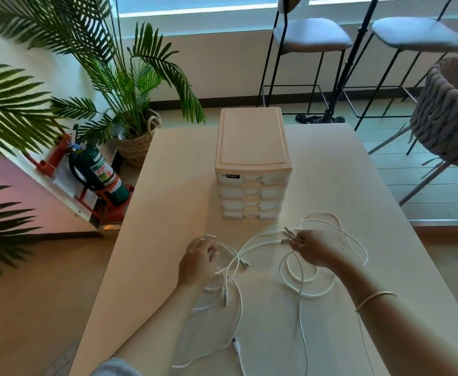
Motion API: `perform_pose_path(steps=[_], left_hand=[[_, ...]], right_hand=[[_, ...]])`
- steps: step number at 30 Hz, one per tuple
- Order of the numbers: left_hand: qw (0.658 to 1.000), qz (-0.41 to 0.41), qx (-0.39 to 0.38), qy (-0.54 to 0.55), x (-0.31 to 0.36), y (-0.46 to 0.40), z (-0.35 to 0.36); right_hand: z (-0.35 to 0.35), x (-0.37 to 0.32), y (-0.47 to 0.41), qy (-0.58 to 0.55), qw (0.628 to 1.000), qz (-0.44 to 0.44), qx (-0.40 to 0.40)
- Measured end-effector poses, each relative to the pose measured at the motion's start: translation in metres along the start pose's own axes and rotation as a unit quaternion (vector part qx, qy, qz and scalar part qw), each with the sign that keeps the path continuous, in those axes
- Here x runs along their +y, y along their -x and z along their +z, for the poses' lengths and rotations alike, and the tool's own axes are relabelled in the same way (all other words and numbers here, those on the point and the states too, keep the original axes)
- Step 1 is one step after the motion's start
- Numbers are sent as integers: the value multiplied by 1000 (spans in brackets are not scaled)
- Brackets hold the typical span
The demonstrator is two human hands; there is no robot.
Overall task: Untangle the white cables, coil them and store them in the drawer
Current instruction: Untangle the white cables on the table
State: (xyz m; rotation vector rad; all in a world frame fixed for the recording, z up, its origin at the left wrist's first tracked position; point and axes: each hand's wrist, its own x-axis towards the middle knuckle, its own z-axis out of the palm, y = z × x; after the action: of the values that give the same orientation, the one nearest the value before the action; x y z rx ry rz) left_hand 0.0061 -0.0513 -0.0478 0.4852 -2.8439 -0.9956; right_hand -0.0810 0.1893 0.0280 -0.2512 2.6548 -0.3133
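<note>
Tangled thin white cables (260, 246) sprawl across pale surface (168, 202) before cream plastic drawer unit (252, 164), drawers closed. Right hand (313, 248) grip pinches several plug ends; left hand (198, 263) grip loosely holds strands. Green fire extinguisher (100, 175) stands on floor left

Both bare forearms reach forward. The left hand (198, 263) hangs palm-down with fingers loosely curled; the right hand (313, 249) is pinched closed, a thin bracelet (375, 299) on its wrist.
</note>
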Motion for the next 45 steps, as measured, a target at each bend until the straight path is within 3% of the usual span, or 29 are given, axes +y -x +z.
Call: perform_pose_path(steps=[2, 6, 12, 18, 22, 26, 31, 37, 39, 45], left_hand=[[996, -81, 33, -30, -5, -8, -11], [981, -178, -35, -69, -17, -24, -24], [974, -166, -128, -84, -26, -34, -22], [976, -142, -114, -118, -29, -34, -19], [988, -151, -43, -16, -20, -34, -25], [977, -171, -23, 127, -1, -37, -33], [979, -108, -159, 65, 9, -35, -41], [942, -79, -289, -152, 5, -28, -39], [949, -87, -279, -119, -1, -22, -35], [985, -74, -146, -47, -16, -16, -23]], right_hand=[[2, -4, 1, -8, 1000, -5, -1], [4, -17, 3, -22, 1000, -18, -7], [12, -32, 0, -40, 999, -28, -21], [15, -38, 1, -28, 999, -40, -6], [15, -41, 1, -76, 997, -20, -16], [9, -51, 3, -119, 993, -6, -17], [6, -57, 7, -120, 993, -4, -18], [6, -61, 14, -113, 993, -12, -26], [8, -59, 16, -122, 992, -15, -26], [13, -60, 24, -96, 995, -27, -24]])
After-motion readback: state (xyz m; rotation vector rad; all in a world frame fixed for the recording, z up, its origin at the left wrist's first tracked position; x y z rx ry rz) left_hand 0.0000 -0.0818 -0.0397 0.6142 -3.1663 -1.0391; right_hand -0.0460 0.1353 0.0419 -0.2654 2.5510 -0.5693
